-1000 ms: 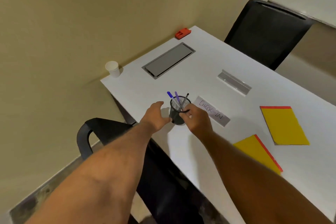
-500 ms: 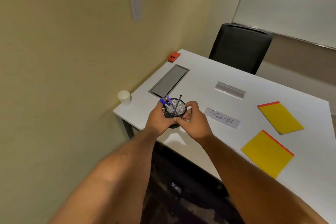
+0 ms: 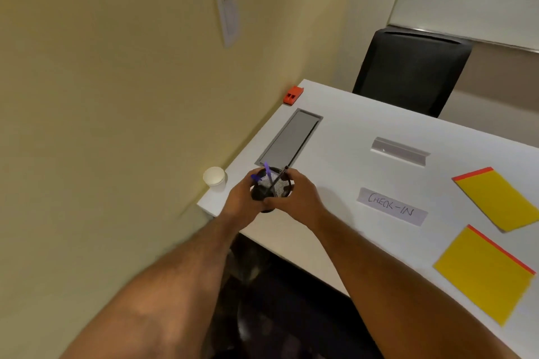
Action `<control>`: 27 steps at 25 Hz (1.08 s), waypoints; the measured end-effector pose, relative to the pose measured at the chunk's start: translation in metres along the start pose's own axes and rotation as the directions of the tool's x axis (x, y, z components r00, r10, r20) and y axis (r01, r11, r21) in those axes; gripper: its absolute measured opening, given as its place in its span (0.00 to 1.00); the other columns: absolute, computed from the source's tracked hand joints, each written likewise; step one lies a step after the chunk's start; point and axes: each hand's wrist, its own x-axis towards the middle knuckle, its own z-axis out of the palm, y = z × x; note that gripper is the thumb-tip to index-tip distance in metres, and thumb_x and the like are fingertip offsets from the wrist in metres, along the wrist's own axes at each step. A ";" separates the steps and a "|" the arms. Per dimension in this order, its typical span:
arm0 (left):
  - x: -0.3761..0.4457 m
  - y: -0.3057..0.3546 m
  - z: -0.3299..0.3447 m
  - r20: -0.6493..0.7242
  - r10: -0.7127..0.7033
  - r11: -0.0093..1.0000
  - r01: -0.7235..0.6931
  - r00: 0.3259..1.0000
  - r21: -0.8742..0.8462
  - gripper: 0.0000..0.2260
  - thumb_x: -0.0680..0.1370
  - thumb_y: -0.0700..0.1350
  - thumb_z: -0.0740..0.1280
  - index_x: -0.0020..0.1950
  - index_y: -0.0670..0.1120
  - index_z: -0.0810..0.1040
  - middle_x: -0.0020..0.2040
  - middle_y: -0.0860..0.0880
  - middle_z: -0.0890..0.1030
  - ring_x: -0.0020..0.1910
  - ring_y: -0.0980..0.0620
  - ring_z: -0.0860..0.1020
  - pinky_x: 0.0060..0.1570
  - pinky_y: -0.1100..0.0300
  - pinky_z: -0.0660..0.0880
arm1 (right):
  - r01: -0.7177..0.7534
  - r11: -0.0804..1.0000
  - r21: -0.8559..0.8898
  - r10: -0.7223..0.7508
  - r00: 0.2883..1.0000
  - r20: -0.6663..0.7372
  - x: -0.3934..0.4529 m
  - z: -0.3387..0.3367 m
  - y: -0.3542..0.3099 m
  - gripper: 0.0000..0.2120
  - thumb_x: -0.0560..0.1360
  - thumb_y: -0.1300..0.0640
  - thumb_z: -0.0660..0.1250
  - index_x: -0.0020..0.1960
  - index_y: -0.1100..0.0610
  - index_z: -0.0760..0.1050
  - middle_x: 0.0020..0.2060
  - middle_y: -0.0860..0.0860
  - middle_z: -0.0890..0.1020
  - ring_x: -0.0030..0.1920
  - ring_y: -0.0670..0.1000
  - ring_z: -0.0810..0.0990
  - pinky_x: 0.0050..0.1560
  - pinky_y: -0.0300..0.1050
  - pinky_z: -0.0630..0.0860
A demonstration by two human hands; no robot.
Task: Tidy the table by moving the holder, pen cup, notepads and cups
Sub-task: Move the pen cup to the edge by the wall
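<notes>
A black mesh pen cup point(image 3: 275, 188) with purple and black pens sits between both hands above the table's near left corner. My left hand point(image 3: 243, 201) wraps its left side and my right hand point(image 3: 302, 198) wraps its right side. A white paper cup point(image 3: 215, 179) stands at the table's left corner, just left of my hands. A clear acrylic holder point(image 3: 400, 151) lies flat in the middle of the white table point(image 3: 344, 137). Two yellow notepads with red edges lie at the right, one farther point(image 3: 495, 198) and one nearer point(image 3: 485, 271).
A paper strip reading CHECK-IN point(image 3: 392, 206) lies right of my hands. A grey cable hatch point(image 3: 290, 138) is set into the table by the wall, with a small red object point(image 3: 293, 95) beyond it. A black chair point(image 3: 411, 70) stands at the far side, and the wall runs along the left.
Both hands closed around the pen cup and carried it left toward the table corner near the paper cup. The view also rose and pulled back.
</notes>
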 end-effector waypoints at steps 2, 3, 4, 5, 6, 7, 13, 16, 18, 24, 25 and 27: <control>0.021 -0.013 -0.004 -0.012 0.037 0.999 -0.037 0.999 -0.007 0.32 0.70 0.36 0.78 0.64 0.67 0.75 0.55 0.68 0.83 0.58 0.64 0.81 0.52 0.71 0.78 | -0.043 0.999 0.013 0.044 0.997 -0.065 0.021 0.017 0.001 0.33 0.59 0.45 0.86 0.59 0.43 0.74 0.50 0.40 0.81 0.51 0.45 0.83 0.49 0.37 0.81; 0.028 -0.020 -0.003 -0.027 0.040 0.999 -0.040 0.999 -0.009 0.29 0.73 0.37 0.77 0.64 0.66 0.75 0.56 0.66 0.83 0.59 0.66 0.81 0.57 0.69 0.78 | -0.059 0.998 0.008 0.059 0.993 -0.102 0.028 0.024 0.001 0.34 0.59 0.45 0.85 0.60 0.42 0.74 0.50 0.40 0.80 0.51 0.44 0.82 0.49 0.36 0.79; 0.038 -0.029 -0.003 -0.035 0.017 1.000 -0.018 0.999 -0.022 0.27 0.75 0.38 0.76 0.65 0.64 0.75 0.58 0.63 0.83 0.60 0.64 0.80 0.62 0.63 0.78 | -0.083 0.996 0.008 0.084 0.986 -0.142 0.037 0.034 0.001 0.34 0.59 0.45 0.85 0.60 0.43 0.74 0.51 0.40 0.81 0.52 0.43 0.81 0.49 0.35 0.79; 0.047 -0.038 -0.003 -0.034 -0.013 1.000 0.012 0.999 -0.024 0.24 0.76 0.39 0.74 0.67 0.61 0.75 0.60 0.61 0.82 0.62 0.63 0.79 0.67 0.56 0.76 | -0.109 0.994 0.004 0.108 0.977 -0.182 0.047 0.044 0.000 0.34 0.59 0.44 0.84 0.61 0.43 0.75 0.52 0.40 0.81 0.52 0.42 0.81 0.50 0.36 0.79; 0.056 -0.047 -0.005 -0.035 -0.033 0.999 0.032 0.999 -0.025 0.23 0.78 0.40 0.73 0.69 0.59 0.74 0.62 0.60 0.81 0.63 0.63 0.78 0.69 0.53 0.75 | -0.132 0.991 -0.004 0.129 0.969 -0.211 0.055 0.054 -0.003 0.33 0.59 0.43 0.83 0.61 0.41 0.74 0.52 0.39 0.81 0.51 0.41 0.81 0.49 0.35 0.79; 0.064 -0.056 -0.008 -0.037 -0.038 0.999 0.037 0.999 -0.023 0.23 0.79 0.41 0.72 0.71 0.57 0.74 0.64 0.58 0.80 0.64 0.63 0.77 0.70 0.52 0.74 | -0.151 0.989 -0.009 0.144 0.962 -0.232 0.064 0.064 -0.006 0.32 0.59 0.42 0.82 0.59 0.39 0.74 0.50 0.38 0.81 0.50 0.40 0.81 0.48 0.34 0.78; 0.128 -0.082 -0.038 -0.004 -0.082 0.997 0.082 0.997 -0.009 0.22 0.83 0.37 0.65 0.76 0.51 0.71 0.67 0.53 0.79 0.67 0.57 0.77 0.70 0.54 0.74 | -0.266 0.963 0.049 0.270 0.932 -0.240 0.128 0.103 -0.010 0.28 0.58 0.47 0.83 0.55 0.41 0.77 0.46 0.39 0.84 0.45 0.39 0.83 0.42 0.35 0.76; 0.159 -0.090 -0.057 0.024 -0.199 0.973 0.201 0.980 -0.110 0.21 0.83 0.35 0.61 0.66 0.60 0.76 0.54 0.66 0.83 0.54 0.73 0.79 0.56 0.70 0.75 | -0.248 0.968 0.027 0.247 0.939 -0.241 0.156 0.119 -0.012 0.26 0.60 0.44 0.82 0.56 0.40 0.77 0.46 0.37 0.83 0.46 0.33 0.81 0.39 0.28 0.72; 0.178 -0.090 -0.071 0.070 -0.286 0.935 0.295 0.956 -0.197 0.20 0.82 0.35 0.62 0.59 0.61 0.80 0.50 0.65 0.85 0.51 0.68 0.82 0.47 0.72 0.76 | -0.242 0.970 0.005 0.236 0.942 -0.240 0.172 0.126 -0.014 0.23 0.63 0.43 0.81 0.54 0.39 0.76 0.44 0.36 0.82 0.47 0.30 0.80 0.37 0.25 0.70; 0.227 -0.084 -0.096 -0.050 -0.467 0.854 0.435 0.883 -0.285 0.16 0.80 0.34 0.60 0.59 0.43 0.84 0.52 0.42 0.86 0.46 0.46 0.83 0.35 0.67 0.77 | -0.254 0.964 -0.076 0.239 0.957 -0.165 0.211 0.150 -0.013 0.19 0.65 0.46 0.81 0.52 0.42 0.77 0.46 0.42 0.82 0.43 0.43 0.82 0.38 0.33 0.74; 0.228 -0.082 -0.096 -0.062 -0.529 0.808 0.480 0.846 -0.342 0.16 0.81 0.34 0.59 0.61 0.41 0.83 0.52 0.42 0.86 0.44 0.48 0.82 0.33 0.69 0.75 | -0.252 0.961 -0.113 0.233 0.960 -0.154 0.217 0.158 -0.012 0.21 0.66 0.47 0.81 0.55 0.47 0.78 0.50 0.45 0.81 0.45 0.45 0.81 0.39 0.36 0.73; 0.228 -0.081 -0.093 -0.066 -0.612 0.715 0.516 0.788 -0.472 0.16 0.83 0.37 0.57 0.64 0.40 0.81 0.49 0.44 0.85 0.42 0.52 0.81 0.30 0.70 0.76 | -0.270 0.950 -0.156 0.248 0.957 -0.149 0.228 0.172 -0.010 0.26 0.67 0.47 0.81 0.60 0.52 0.76 0.55 0.49 0.79 0.49 0.48 0.80 0.42 0.36 0.73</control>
